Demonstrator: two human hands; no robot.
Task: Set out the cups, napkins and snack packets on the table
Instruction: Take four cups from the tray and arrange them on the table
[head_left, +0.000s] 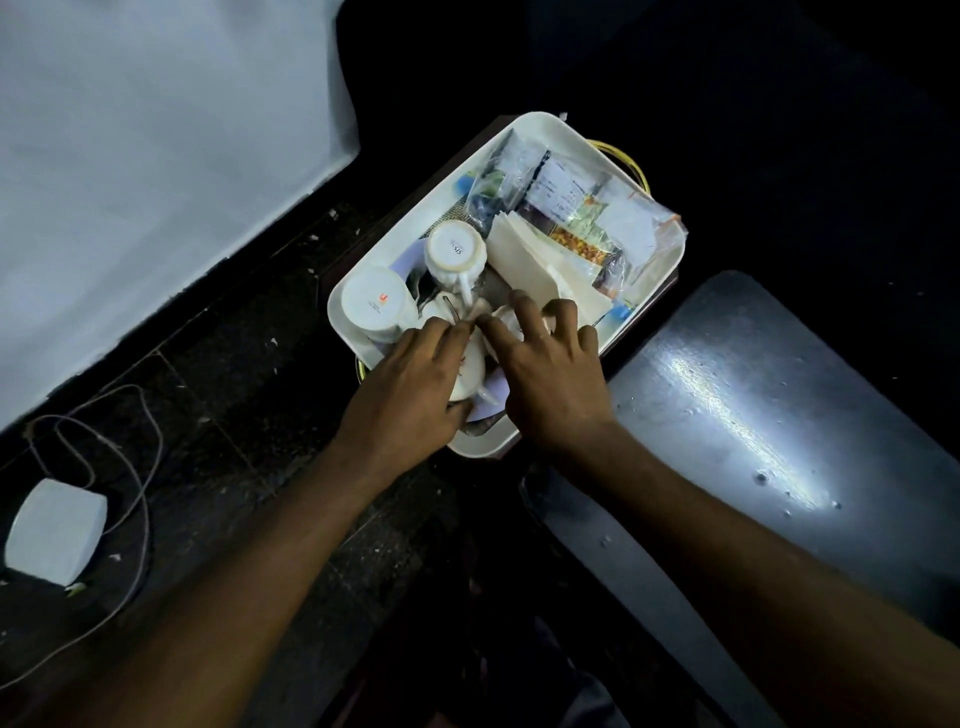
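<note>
A white tray (540, 130) holds white cups, cream napkins (530, 265) and clear snack packets (576, 213). Two cups stand upside down at its left: one (374, 304) near the rim, another (454, 252) beside the napkins. My left hand (410, 384) is closed around a white cup (470, 371) at the tray's near end. My right hand (545, 369) reaches in beside it, fingers spread over another white cup (511, 319) that is mostly hidden; whether it grips this cup is unclear.
The tray rests on a small dark stand over a dark speckled floor. A glossy dark table top (769, 415) lies to the right. A white sheet (145, 156) fills the upper left. A white adapter (54, 530) with a cable lies at the lower left.
</note>
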